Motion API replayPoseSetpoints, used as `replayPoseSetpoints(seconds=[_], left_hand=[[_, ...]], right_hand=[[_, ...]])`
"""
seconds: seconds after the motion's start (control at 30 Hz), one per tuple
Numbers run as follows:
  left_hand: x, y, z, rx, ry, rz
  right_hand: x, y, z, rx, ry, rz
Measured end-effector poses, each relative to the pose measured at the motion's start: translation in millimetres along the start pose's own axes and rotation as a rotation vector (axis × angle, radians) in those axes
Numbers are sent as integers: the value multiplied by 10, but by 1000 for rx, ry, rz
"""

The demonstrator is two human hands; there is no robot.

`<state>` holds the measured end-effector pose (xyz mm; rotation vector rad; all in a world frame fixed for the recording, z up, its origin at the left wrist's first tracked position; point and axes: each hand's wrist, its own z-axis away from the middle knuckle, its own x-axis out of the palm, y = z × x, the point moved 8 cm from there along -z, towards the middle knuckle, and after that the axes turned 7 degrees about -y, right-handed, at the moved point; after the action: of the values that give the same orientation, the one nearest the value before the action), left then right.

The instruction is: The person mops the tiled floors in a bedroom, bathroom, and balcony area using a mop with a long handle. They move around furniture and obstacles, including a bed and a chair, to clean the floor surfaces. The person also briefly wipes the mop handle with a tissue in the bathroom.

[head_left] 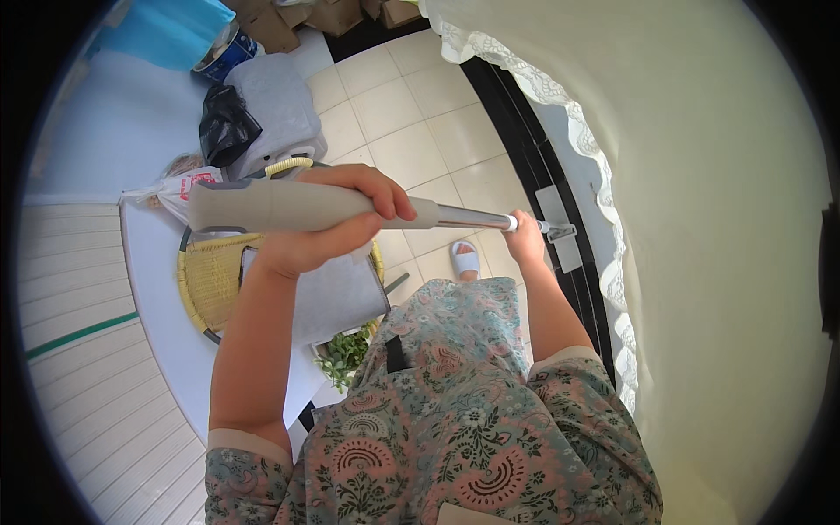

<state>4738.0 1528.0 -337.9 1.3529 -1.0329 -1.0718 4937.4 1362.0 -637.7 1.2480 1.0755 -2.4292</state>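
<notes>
A flat mop stretches across the view, its thick pale handle (236, 206) at the left and its metal pole (472, 216) running to the right. My left hand (341, 210) is wrapped round the thick handle, thumb below and fingers over the top. Farther down the pole, beside a white collar, my right hand (527, 238) is closed around it. The mop's flat whitish pad (569, 255) lies on the black border (560, 175) along the wall's foot, joined to the pole by a small grey hinge (562, 232).
A white curtain (717, 219) with a lace edge hangs along the right. At the left stand a yellow woven chair (210, 271), a grey cushion-like thing (271, 101), a black plastic bag (226, 125) and a green plant (344, 357). Cardboard boxes (267, 22) sit beyond the pale tiles (394, 122).
</notes>
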Motion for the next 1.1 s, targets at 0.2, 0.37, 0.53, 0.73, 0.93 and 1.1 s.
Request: replayPoseSetpoints(seconds=[0.2, 0.37, 0.53, 0.73, 0.93, 1.1], left_hand=[[1083, -148, 168, -54, -111, -67], [1224, -53, 383, -101, -118, -113], [1268, -170, 546, -89, -22, -105], [1390, -112, 540, -14, 53, -78], [1942, -78, 710, -8, 38, -43], [2517, -219, 955, -65, 73, 98]], right_hand=[[-9, 794, 843, 22, 80, -129], [51, 734, 1070, 36, 223, -305], [22, 698, 1140, 52, 108, -180], [-64, 734, 1269, 44, 71, -118], [-170, 1110, 1762, 35, 40, -116], [-143, 1561, 2358, 63, -12, -37]])
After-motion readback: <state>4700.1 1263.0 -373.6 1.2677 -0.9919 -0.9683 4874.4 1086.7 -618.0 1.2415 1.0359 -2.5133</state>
